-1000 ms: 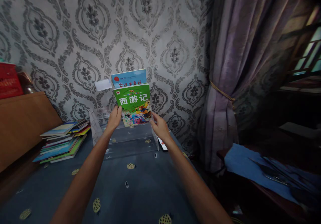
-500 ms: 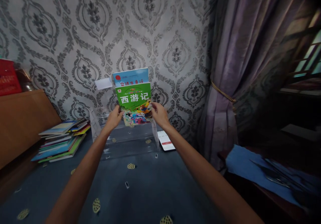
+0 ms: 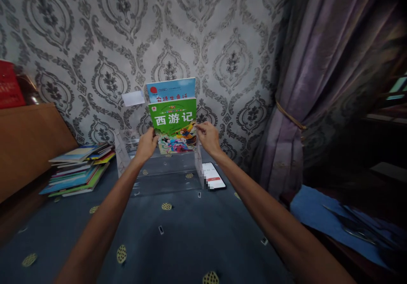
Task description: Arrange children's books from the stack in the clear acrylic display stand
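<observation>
A green picture book (image 3: 174, 125) with white Chinese characters on its cover is held upright between my two hands. My left hand (image 3: 148, 145) is closed on its left edge, and my right hand (image 3: 208, 137) pinches its right edge. Behind it stands a blue book (image 3: 171, 90), its top part showing above the green one. Both books are over a clear plastic rack (image 3: 199, 165) on the dark blue tablecloth. Whether the green book's lower edge rests on the rack cannot be made out.
Left of the rack lies a stack of books (image 3: 79, 171), beside a brown wooden panel (image 3: 34, 144) with a red box (image 3: 11, 84) above. A phone (image 3: 213, 176) lies right of the rack. A blue cloth (image 3: 330, 220) with scissors-like tools is at far right, below a purple curtain (image 3: 318, 84).
The view has shifted slightly, with the books appearing a little larger. Both hands keep hold of the green book; my right fingers have changed their grip on its right edge.
</observation>
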Available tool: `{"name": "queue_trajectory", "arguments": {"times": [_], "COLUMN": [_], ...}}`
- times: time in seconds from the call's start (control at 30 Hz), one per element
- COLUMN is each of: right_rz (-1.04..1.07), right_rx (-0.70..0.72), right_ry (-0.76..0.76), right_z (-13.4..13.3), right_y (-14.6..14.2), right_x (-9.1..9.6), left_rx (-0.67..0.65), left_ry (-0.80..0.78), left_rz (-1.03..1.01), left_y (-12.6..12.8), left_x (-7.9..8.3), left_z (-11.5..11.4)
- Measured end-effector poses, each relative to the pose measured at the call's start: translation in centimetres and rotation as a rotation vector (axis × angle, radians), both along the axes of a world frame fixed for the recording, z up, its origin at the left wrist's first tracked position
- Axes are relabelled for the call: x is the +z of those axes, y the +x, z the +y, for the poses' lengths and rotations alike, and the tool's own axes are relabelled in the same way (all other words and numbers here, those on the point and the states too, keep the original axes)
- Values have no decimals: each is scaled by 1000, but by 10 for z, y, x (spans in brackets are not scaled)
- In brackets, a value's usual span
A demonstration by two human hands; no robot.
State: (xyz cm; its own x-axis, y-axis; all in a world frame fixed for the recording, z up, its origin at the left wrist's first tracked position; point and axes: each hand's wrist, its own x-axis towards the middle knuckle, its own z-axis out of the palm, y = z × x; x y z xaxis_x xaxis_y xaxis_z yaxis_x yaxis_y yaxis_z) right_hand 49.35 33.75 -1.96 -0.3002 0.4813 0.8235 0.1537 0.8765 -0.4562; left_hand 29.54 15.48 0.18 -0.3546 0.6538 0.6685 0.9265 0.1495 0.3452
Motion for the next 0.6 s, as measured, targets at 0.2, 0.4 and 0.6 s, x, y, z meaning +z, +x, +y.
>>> {"name": "queue_trajectory", "arguments": {"times": [0.2,0.4,0.6], "right_rz": [14,24,58], "right_rx": [0,46,91], "right_ry": [-5,2,-38], "right_z": [3,5,3], "right_y": [-2,1,2], "right_x": [4,-1,-3], "left_rx": [35,35,18], "left_ry": [-5,-31,-40], "left_rz": [8,15,11], "left_y": [2,0,1], "left_x": [-2,1,2], "left_z": [-1,2,3]}}
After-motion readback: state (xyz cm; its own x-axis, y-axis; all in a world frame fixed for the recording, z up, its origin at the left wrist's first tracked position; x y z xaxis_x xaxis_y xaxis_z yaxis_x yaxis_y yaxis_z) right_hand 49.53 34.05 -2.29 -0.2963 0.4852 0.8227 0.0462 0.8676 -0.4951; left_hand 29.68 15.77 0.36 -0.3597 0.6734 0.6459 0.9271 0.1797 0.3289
